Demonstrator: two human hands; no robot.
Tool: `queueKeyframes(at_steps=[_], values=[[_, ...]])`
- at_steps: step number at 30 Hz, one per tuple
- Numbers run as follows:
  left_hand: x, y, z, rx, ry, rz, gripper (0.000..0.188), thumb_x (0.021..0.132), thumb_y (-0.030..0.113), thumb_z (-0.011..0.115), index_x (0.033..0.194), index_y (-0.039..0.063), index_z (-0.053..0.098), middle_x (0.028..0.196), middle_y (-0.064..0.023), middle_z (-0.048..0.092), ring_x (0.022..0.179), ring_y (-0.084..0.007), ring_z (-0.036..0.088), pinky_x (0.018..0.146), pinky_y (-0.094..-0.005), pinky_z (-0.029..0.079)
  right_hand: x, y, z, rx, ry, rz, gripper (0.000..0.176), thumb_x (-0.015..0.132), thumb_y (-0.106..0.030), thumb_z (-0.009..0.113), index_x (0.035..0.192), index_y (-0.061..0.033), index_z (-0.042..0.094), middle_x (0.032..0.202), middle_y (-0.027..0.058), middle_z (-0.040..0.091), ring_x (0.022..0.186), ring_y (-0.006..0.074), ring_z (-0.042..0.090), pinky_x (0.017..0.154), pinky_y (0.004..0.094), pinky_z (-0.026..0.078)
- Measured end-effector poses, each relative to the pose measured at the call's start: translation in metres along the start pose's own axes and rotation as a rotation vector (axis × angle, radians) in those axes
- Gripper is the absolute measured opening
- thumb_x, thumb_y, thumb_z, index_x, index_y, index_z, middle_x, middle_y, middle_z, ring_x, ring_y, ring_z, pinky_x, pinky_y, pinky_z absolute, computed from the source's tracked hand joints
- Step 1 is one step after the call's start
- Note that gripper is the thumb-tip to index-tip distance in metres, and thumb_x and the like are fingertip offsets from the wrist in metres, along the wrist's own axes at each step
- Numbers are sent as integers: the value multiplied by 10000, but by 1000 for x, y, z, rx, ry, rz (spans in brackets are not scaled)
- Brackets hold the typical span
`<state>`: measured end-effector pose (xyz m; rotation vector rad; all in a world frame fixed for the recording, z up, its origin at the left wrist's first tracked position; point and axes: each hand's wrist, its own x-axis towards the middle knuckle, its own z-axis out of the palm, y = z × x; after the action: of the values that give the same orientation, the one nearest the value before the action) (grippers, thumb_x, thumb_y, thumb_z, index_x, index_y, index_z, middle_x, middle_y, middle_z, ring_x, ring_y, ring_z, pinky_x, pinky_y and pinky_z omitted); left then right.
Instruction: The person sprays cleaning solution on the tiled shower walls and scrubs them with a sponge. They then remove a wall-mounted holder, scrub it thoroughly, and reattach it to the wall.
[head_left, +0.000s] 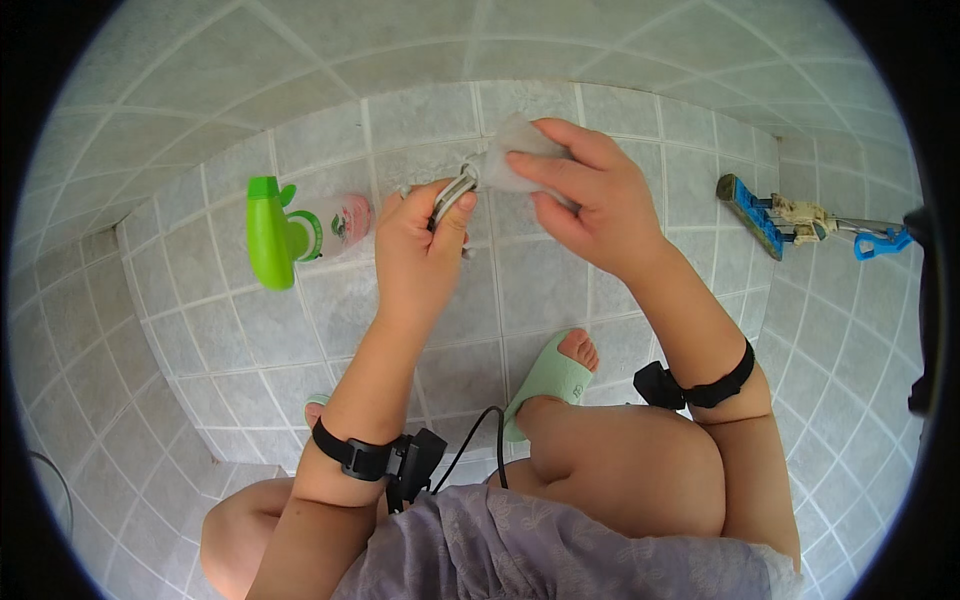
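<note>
My left hand (424, 247) is closed around a small white and grey metal or plastic fitting (456, 191), its ringed end sticking up past my thumb; the rest is hidden in the fingers. Just to the right, my right hand (581, 184) pinches a translucent whitish cloth or pad (517, 154) between thumb and fingers. The pad's left edge is close to the fitting's tip; whether they touch, I cannot tell. Left of my left hand, a spray bottle with a bright green trigger head (271, 236) and a clear and pink body (345, 225) is on the grey tiled floor.
Tiled walls (420, 45) enclose the floor (540, 285). A flat blue mop head (750, 217) with a metal handle is at the right wall. Light green slippers (551, 375) are on my feet below my hands. A black cable (501, 442) loops near my knee.
</note>
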<state>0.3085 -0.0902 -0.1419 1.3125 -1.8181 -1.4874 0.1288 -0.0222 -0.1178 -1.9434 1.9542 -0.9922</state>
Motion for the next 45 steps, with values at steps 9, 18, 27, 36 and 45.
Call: queueKeyframes(at_steps=[9,18,27,36,45], values=[[3,3,0,-248,-75,-186,234,899,246,642,939,15,650,621,13,537,535,-69,493,491,-239,394,6,1,-5,-100,-26,26,448,641,15,649,1049,-162,693,1207,107,576,853,237,582,697,326,488],[3,6,-2,-309,-92,-334,272,917,290,619,894,20,644,613,22,529,541,-50,487,492,-221,382,8,2,-3,-209,131,-55,404,600,-9,669,969,-174,680,1136,79,591,790,263,577,684,361,482],[1,8,3,-368,-102,-385,243,928,275,598,899,39,648,610,23,526,543,-59,468,501,-222,353,0,1,3,-168,151,-168,447,569,-7,661,981,-176,701,1176,70,580,901,268,591,722,368,479],[7,8,-6,-569,-102,-435,225,921,259,604,876,40,617,650,15,533,554,-73,475,507,-226,347,0,-3,5,-205,144,-88,427,592,-41,671,996,-178,691,1151,72,585,910,261,580,726,379,478],[8,3,-2,-514,-110,-397,232,916,275,615,895,44,611,630,22,520,534,-74,474,492,-235,350,7,4,6,-260,185,-74,438,607,-50,674,1024,-187,679,1159,82,576,893,270,571,723,371,477]])
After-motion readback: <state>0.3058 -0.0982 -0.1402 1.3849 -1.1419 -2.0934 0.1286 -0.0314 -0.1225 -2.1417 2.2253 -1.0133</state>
